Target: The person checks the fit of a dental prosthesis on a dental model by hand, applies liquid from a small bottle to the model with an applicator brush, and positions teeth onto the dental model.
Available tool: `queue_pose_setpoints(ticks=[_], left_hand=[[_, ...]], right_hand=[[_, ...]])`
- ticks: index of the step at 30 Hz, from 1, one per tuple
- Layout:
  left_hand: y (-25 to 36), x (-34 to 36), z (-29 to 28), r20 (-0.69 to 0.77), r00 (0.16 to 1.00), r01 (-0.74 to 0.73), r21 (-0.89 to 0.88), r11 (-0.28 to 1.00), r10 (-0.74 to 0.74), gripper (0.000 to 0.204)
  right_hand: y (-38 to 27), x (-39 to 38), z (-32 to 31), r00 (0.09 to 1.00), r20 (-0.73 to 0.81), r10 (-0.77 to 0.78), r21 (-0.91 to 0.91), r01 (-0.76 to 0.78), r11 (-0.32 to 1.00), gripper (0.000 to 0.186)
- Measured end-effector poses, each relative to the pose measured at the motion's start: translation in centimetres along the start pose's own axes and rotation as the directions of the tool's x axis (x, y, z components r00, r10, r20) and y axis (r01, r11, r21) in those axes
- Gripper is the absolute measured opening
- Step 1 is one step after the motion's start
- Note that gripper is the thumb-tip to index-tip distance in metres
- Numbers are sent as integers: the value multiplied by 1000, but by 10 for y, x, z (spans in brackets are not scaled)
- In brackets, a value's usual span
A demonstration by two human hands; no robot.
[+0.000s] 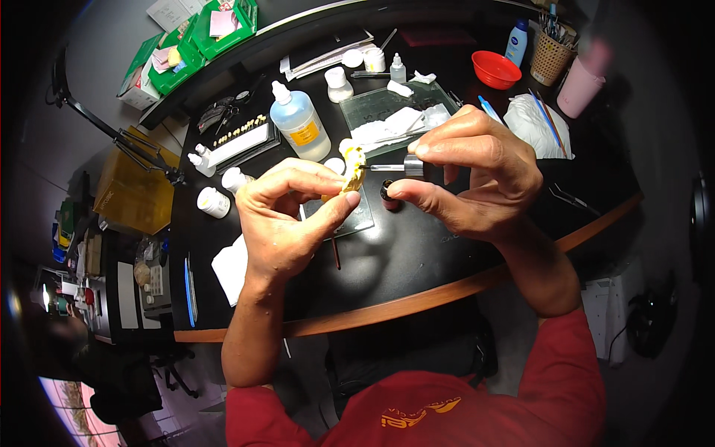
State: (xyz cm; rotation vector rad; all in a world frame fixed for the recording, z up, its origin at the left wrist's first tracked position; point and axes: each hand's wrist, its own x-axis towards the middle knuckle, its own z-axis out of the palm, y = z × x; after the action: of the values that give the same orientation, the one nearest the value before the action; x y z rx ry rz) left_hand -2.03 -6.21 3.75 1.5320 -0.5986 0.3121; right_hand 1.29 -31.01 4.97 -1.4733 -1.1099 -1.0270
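My left hand (287,212) pinches a yellow dental model (354,165) between thumb and fingers, holding it up above the desk. In my right hand (477,179) is a brush cap (413,167), dark and ribbed, gripped between thumb and fingertips. Its thin stem points left, and the brush tip meets the right side of the model or comes very close to it. A small dark open bottle (389,197) shows beside my right thumb; whether the thumb touches it I cannot tell. Below the model a glass plate (359,216) lies partly hidden by my left hand.
Behind my hands stand a large dropper bottle (299,123), a white jar (339,86) and a glass slab (357,108) with crumpled tissue. A red bowl (496,71), pink cup (579,88) and wicker tool holder (551,59) are far right. Tweezers (573,200) lie near the wooden edge.
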Motion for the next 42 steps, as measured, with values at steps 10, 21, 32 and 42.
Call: queue_pose_setpoints(ticks=[10, 21, 32, 42], left_hand=[[1, 3, -4, 12, 1000, -24, -8, 1000, 24, 18], [5, 1, -3, 47, 996, 78, -25, 997, -76, 17], [8, 9, 3, 222, 891, -438, 647, 625, 395, 22], [8, 4, 7, 231, 891, -438, 668, 601, 392, 24]], right_hand=[[2, -1, -3, 994, -31, 100, 31, -99, 995, 37], [3, -1, 1, 997, 44, 56, 33, -57, 998, 37], [-2, 1, -2, 988, 26, 154, -2, -154, 988, 33], [-1, 0, 3, 978, 207, 18, -59, -6, 998, 44]])
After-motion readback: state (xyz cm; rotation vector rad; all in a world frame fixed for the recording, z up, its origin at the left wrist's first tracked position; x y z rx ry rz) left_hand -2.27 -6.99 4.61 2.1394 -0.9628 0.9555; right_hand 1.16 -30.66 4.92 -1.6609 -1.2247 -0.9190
